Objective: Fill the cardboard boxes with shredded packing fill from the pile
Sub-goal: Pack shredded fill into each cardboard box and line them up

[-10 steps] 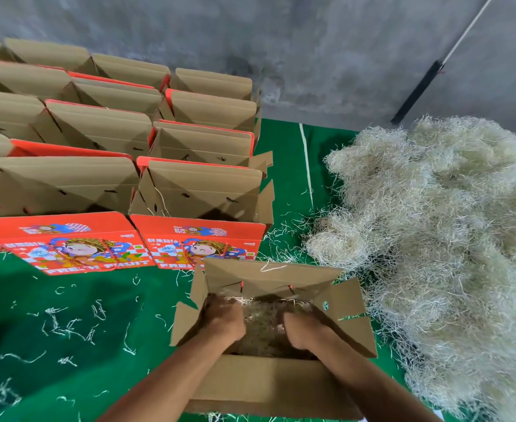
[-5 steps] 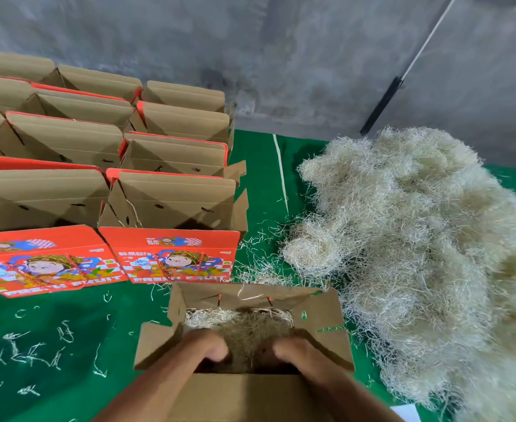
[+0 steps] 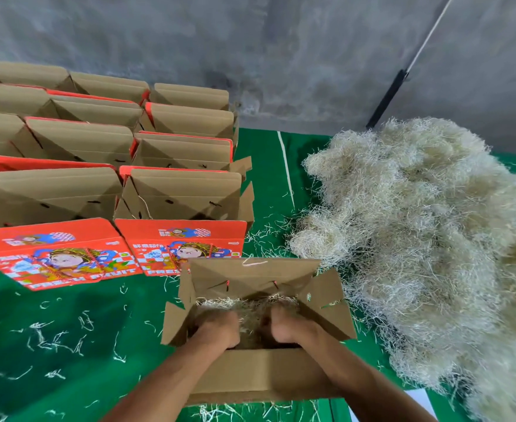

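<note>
Pressing fill (image 3: 250, 312) down inside the near-edge box (image 3: 259, 376), left hand (image 3: 217, 328) and right hand (image 3: 287, 328) (each grip hidden, state unclear); the back rows' contents can't be seen.

Both hands (image 3: 252, 328) down in fill (image 3: 250, 309) inside open box (image 3: 259, 376) beside pile (image 3: 427, 233).

A grey concrete wall (image 3: 281, 56) is running across the far side, well beyond the hands, its surface mottled with darker patches and showing even, dull light. A thin pale pole with a black lower section (image 3: 387, 99) is leaning against it, far ahead and to the right of the hands. A green covering (image 3: 68, 345) is spreading over the floor all around the hands, and a thin white line (image 3: 285, 169) is crossing it ahead of them, running toward the wall.
</note>
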`<control>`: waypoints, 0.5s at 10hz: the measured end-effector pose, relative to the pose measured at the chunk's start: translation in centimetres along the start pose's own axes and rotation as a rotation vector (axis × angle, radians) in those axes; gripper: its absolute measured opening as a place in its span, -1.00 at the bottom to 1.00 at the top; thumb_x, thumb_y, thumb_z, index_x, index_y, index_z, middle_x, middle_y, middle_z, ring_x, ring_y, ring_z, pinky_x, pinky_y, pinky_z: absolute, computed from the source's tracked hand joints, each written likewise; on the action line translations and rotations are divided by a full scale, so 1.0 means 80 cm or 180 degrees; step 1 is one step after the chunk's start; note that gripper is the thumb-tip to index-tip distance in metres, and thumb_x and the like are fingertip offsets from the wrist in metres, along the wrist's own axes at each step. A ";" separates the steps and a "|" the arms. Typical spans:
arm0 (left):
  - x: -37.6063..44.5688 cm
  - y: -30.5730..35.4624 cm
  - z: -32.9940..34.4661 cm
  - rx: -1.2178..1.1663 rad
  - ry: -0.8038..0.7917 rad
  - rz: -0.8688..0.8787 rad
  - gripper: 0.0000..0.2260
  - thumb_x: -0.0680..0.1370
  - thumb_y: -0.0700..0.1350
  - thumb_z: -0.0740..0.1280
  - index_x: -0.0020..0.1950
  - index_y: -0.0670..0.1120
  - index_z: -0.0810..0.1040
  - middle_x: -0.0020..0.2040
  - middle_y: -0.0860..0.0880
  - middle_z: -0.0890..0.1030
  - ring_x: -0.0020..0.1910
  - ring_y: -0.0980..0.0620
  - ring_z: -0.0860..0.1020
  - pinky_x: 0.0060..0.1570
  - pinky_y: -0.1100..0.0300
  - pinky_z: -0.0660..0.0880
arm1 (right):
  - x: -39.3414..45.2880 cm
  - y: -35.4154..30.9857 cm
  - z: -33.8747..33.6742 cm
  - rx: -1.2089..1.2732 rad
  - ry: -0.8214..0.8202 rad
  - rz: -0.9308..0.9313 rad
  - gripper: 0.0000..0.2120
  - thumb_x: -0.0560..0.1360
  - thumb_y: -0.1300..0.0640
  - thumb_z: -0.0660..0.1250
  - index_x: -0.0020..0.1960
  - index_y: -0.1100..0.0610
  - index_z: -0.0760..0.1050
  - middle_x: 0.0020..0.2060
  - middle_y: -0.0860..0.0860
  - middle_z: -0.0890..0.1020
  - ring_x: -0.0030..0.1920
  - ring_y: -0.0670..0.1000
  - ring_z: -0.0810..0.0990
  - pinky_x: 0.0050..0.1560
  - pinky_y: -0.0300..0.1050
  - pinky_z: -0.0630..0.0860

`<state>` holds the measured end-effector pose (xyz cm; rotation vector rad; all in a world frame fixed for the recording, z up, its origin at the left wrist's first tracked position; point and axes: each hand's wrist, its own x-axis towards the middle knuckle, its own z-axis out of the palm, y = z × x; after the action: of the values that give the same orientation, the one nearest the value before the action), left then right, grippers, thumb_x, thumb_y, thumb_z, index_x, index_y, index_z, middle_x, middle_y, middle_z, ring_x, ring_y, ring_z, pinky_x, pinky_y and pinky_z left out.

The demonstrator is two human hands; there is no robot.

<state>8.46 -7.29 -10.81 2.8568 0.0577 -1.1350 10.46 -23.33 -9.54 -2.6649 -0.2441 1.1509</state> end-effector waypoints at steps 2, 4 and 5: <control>0.010 -0.018 -0.006 -0.0067 -0.0235 -0.0292 -0.31 0.57 0.00 0.21 0.62 -0.21 0.03 0.61 -0.20 0.09 0.57 -0.19 0.13 0.53 -0.06 0.15 | 0.018 0.013 0.015 -0.0131 0.0200 0.0180 -0.50 0.68 0.16 0.11 0.58 0.19 0.11 0.55 0.18 0.21 0.56 0.16 0.18 0.55 0.04 0.14; 0.008 0.002 -0.008 -0.0168 0.0221 -0.0240 -0.66 0.53 -0.09 0.29 0.29 -0.12 0.56 0.27 -0.15 0.60 0.25 -0.14 0.56 0.13 0.12 0.46 | 0.023 0.006 0.012 0.0402 0.0957 0.0467 -0.68 0.58 0.19 0.27 0.32 0.11 0.53 0.30 0.12 0.58 0.32 0.13 0.53 0.39 -0.04 0.40; 0.006 0.012 -0.004 -0.0413 0.0098 0.0010 -0.61 0.54 -0.11 0.26 0.38 -0.08 0.46 0.38 -0.16 0.51 0.32 -0.16 0.50 0.25 0.06 0.44 | 0.018 0.009 0.013 -0.0218 0.0811 0.0427 -0.65 0.64 0.15 0.20 0.41 0.09 0.46 0.39 0.12 0.50 0.41 0.13 0.44 0.47 -0.04 0.29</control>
<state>9.07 -8.20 -10.88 2.7594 0.1237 -1.0457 10.73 -23.52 -11.45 -2.8897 -0.0616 0.8374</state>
